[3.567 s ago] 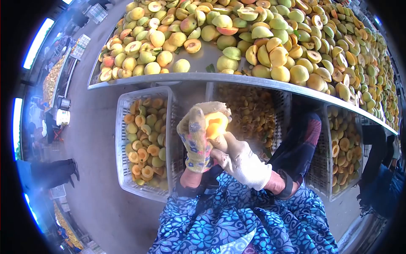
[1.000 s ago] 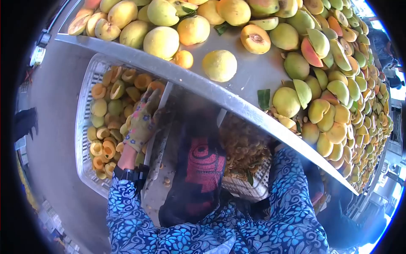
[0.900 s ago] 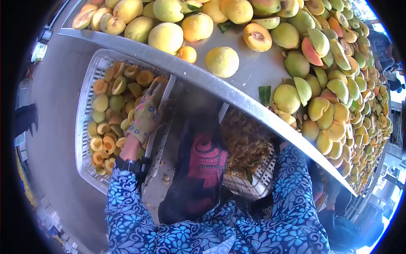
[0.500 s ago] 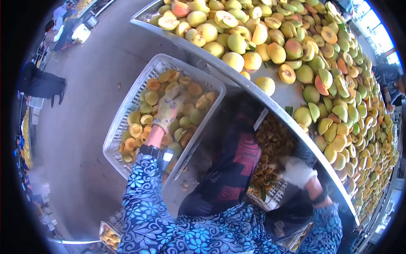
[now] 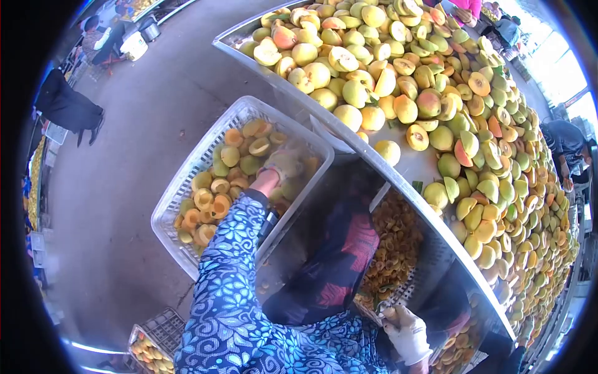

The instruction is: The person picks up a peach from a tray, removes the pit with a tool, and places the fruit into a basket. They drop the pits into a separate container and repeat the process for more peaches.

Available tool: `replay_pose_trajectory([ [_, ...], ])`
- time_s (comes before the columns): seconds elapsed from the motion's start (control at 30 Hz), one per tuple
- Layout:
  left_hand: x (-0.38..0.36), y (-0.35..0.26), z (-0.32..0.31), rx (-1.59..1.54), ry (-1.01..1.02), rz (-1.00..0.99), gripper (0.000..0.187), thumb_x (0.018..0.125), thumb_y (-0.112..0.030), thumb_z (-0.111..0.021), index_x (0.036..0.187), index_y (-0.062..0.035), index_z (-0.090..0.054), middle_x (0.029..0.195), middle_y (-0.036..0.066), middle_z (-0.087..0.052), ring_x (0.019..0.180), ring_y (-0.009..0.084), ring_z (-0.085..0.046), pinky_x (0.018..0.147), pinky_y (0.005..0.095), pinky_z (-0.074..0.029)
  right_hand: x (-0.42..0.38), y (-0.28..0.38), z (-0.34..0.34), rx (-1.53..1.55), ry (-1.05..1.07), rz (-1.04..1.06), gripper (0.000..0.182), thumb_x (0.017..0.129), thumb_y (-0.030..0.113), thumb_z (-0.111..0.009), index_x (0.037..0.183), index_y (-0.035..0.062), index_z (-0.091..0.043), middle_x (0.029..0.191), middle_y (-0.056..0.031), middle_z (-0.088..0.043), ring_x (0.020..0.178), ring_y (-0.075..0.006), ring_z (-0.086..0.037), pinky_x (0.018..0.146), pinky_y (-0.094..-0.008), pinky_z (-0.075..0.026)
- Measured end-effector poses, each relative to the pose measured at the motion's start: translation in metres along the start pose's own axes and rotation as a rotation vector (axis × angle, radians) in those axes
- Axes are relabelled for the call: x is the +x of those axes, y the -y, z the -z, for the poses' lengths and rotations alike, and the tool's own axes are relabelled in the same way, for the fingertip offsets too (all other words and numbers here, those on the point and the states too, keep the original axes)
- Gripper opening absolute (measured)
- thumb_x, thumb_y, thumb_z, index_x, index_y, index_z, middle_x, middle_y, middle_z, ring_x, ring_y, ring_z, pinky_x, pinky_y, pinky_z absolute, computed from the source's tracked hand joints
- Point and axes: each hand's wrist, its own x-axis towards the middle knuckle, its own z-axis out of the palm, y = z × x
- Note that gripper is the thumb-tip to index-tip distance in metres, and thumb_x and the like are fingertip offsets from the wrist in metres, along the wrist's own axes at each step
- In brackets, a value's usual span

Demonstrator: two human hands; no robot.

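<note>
My left hand (image 5: 285, 165), in a pale patterned glove, reaches down among the peach halves (image 5: 221, 206) in a white plastic crate (image 5: 163, 218). Its fingers are blurred and partly hidden, so whether they grip a half does not show. Low in the view, close to my lap, my right hand (image 5: 406, 335) wears a white glove with its fingers curled in. A thin, dark-edged thing (image 5: 367, 313) lies by these fingertips; I cannot make out what it is. Many of the crate's halves show hollows where the stones were.
A metal table (image 5: 408, 163) heaped with peaches (image 5: 355, 93) curves along the right. Beneath its edge sits a crate of brownish scraps (image 5: 389, 255). Another crate of fruit (image 5: 149, 352) stands at lower left. People (image 5: 68, 106) are at both sides; a white bucket (image 5: 133, 47) stands far left.
My left hand has moved rightward and deeper into the crate's fruit. My right hand has come down and left, from beside the scraps to near my lap. The view has shifted slightly.
</note>
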Motion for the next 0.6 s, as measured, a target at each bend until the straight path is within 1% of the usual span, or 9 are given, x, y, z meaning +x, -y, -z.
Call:
replay_pose_trajectory([
  [0.03, 0.016, 0.033, -0.016, 0.159, 0.048, -0.291, 0.034, 0.084, -0.023, -0.061, 0.115, -0.0111, -0.067, 0.132, 0.012, -0.057, 0.125, 0.0311, -0.052, 0.105, 0.0395, -0.042, 0.000, -0.015, -0.013, 0.035, -0.026, -0.014, 0.023, 0.074, 0.009, -0.071, 0.095, 0.0052, -0.063, 0.083, -0.0138, -0.067, 0.077, -0.0331, -0.068, 0.069, -0.0365, -0.053],
  [0.07, 0.015, 0.058, -0.018, 0.168, 0.044, -0.291, 0.034, 0.084, -0.023, -0.061, 0.115, -0.0111, -0.067, 0.132, 0.012, -0.057, 0.125, 0.0311, -0.052, 0.105, 0.0395, -0.042, 0.001, -0.024, -0.019, 0.072, -0.053, -0.028, 0.021, 0.074, 0.007, -0.070, 0.094, 0.0050, -0.063, 0.081, -0.0134, -0.067, 0.076, -0.0317, -0.069, 0.068, -0.0356, -0.053],
  [0.13, 0.002, 0.071, 0.002, 0.334, -0.149, -0.590, 0.029, 0.084, -0.022, -0.063, 0.110, -0.0099, -0.068, 0.128, 0.012, -0.059, 0.123, 0.0318, -0.053, 0.103, 0.0409, -0.043, 0.005, -0.024, -0.019, 0.023, -0.081, -0.026, 0.020, 0.075, 0.003, -0.069, 0.093, 0.0043, -0.062, 0.079, -0.0123, -0.069, 0.075, -0.0286, -0.071, 0.067, -0.0347, -0.053],
  [0.2, -0.045, 0.031, 0.045, 0.002, -0.157, 0.046, 0.035, 0.087, -0.022, -0.062, 0.119, -0.0088, -0.065, 0.134, 0.012, -0.057, 0.127, 0.0328, -0.049, 0.106, 0.0409, -0.041, 0.008, -0.037, -0.020, 0.040, -0.177, -0.020, 0.018, 0.075, 0.002, -0.068, 0.092, 0.0037, -0.062, 0.080, -0.0125, -0.070, 0.077, -0.0271, -0.072, 0.068, -0.0337, -0.053],
  [0.23, -0.054, 0.043, 0.037, 0.004, -0.157, 0.047, 0.035, 0.087, -0.022, -0.062, 0.119, -0.0088, -0.065, 0.134, 0.012, -0.057, 0.127, 0.0328, -0.049, 0.106, 0.0409, -0.041, 0.011, -0.033, -0.012, 0.036, -0.168, -0.076, 0.018, 0.075, 0.000, -0.068, 0.091, 0.0032, -0.061, 0.080, -0.0128, -0.069, 0.077, -0.0260, -0.072, 0.068, -0.0333, -0.054],
  [0.33, -0.062, 0.074, 0.024, 0.190, -0.257, 0.128, 0.044, 0.090, -0.028, -0.056, 0.129, -0.0081, -0.060, 0.140, 0.016, -0.053, 0.130, 0.0330, -0.048, 0.108, 0.0395, -0.038, 0.017, -0.050, -0.012, 0.114, -0.217, -0.093, 0.024, 0.072, 0.007, -0.071, 0.091, 0.0062, -0.057, 0.078, -0.0136, -0.065, 0.074, -0.0345, -0.067, 0.065, -0.0414, -0.051],
  [0.4, -0.051, 0.070, 0.018, 0.335, -0.123, 0.263, 0.060, 0.092, -0.030, -0.056, 0.147, -0.0119, -0.041, 0.150, 0.011, -0.044, 0.138, 0.0317, -0.039, 0.114, 0.0409, -0.031, 0.019, -0.051, -0.016, 0.085, -0.234, -0.098, 0.024, 0.072, 0.008, -0.071, 0.091, 0.0061, -0.057, 0.077, -0.0143, -0.065, 0.074, -0.0355, -0.066, 0.065, -0.0419, -0.051],
  [0.53, -0.008, 0.092, 0.006, 0.473, 0.008, 0.306, 0.059, 0.093, -0.029, -0.052, 0.148, -0.0126, -0.040, 0.151, 0.013, -0.041, 0.139, 0.0308, -0.038, 0.116, 0.0430, -0.028, 0.018, -0.049, -0.014, -0.014, -0.226, -0.142, 0.024, 0.072, 0.010, -0.071, 0.091, 0.0057, -0.056, 0.077, -0.0155, -0.064, 0.075, -0.0379, -0.065, 0.064, -0.0431, -0.050],
  [0.6, -0.006, 0.093, 0.008, 0.457, -0.087, 0.272, 0.056, 0.094, -0.030, -0.049, 0.147, -0.0122, -0.042, 0.150, 0.012, -0.044, 0.140, 0.0286, -0.037, 0.117, 0.0433, -0.026, 0.018, -0.045, -0.012, 0.016, -0.218, -0.152, 0.024, 0.073, 0.011, -0.071, 0.091, 0.0060, -0.057, 0.076, -0.0153, -0.064, 0.075, -0.0383, -0.065, 0.064, -0.0433, -0.050],
])
